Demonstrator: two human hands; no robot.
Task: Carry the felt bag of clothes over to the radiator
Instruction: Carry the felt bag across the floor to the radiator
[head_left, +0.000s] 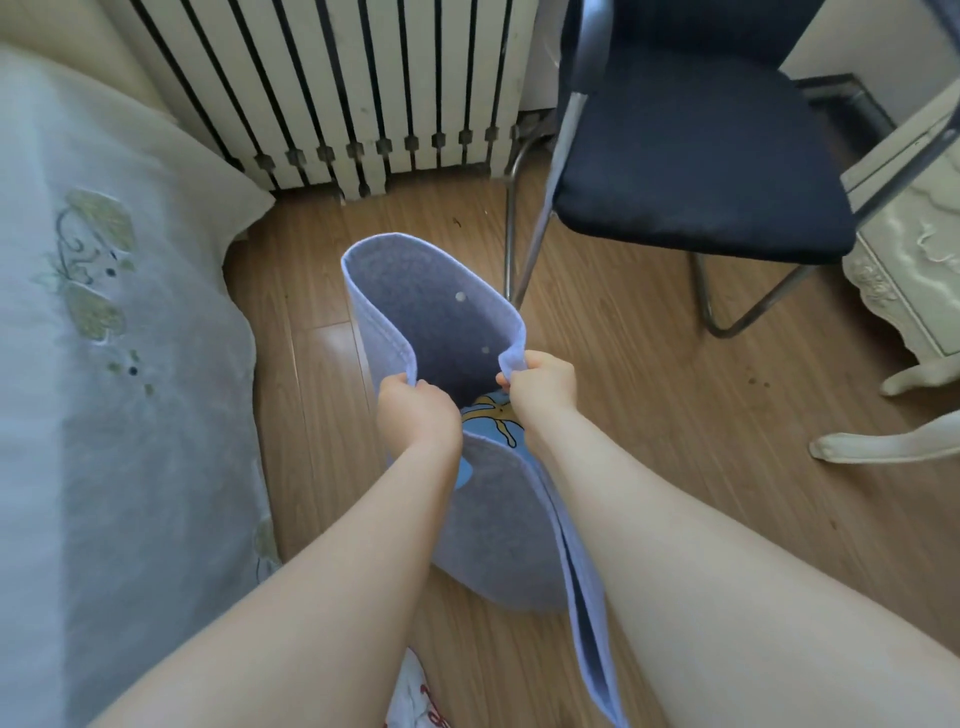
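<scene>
A grey felt bag (436, 306) hangs in front of me above the wooden floor, its mouth pulled wide. My left hand (415, 415) grips the left rim and my right hand (543, 387) pinches the right rim. Inside the bag, between my hands, a light blue garment with a yellow print (498, 423) shows. The white ribbed radiator (363, 88) stands against the wall straight ahead, a short stretch of floor beyond the bag.
A bed with a white embroidered cover (114, 338) fills the left side. A dark blue chair on metal legs (696, 156) stands right of the radiator. A cream carved cabinet (914, 244) with curved feet is at the far right. Wooden floor (649, 415) lies between them.
</scene>
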